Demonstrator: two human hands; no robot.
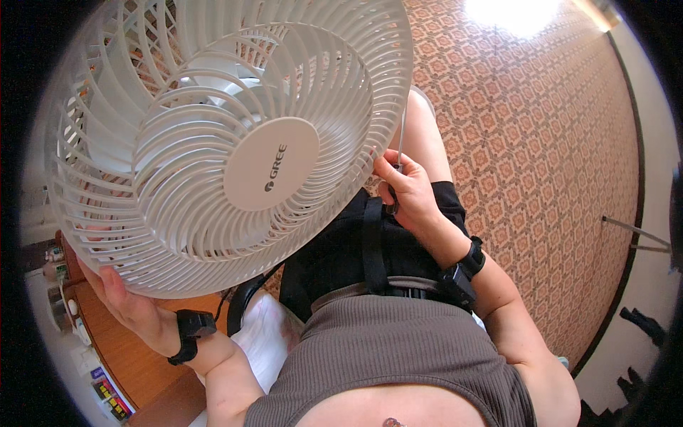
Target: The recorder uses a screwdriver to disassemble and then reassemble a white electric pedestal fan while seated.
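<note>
A large round white fan grille (274,165) with curved ribs and a plain oval centre tilts before me and fills the upper left. Fan blades show faintly through its ribs. My left hand (129,307) grips its lower left rim, with some fingers hidden behind it. Beside the lower right rim, my right hand (416,193) is closed around a screwdriver (393,203) with a dark handle. Its thin metal shaft points up along the grille's right edge; the tip is hard to make out. The fingertips of that hand are close to the rim.
A brown wooden tabletop (131,349) lies at the lower left, with small objects along its far left edge. White fabric (267,334) is beside my lap. Patterned tile floor (526,156) spreads to the right, where thin metal legs (637,235) stick out near the wall.
</note>
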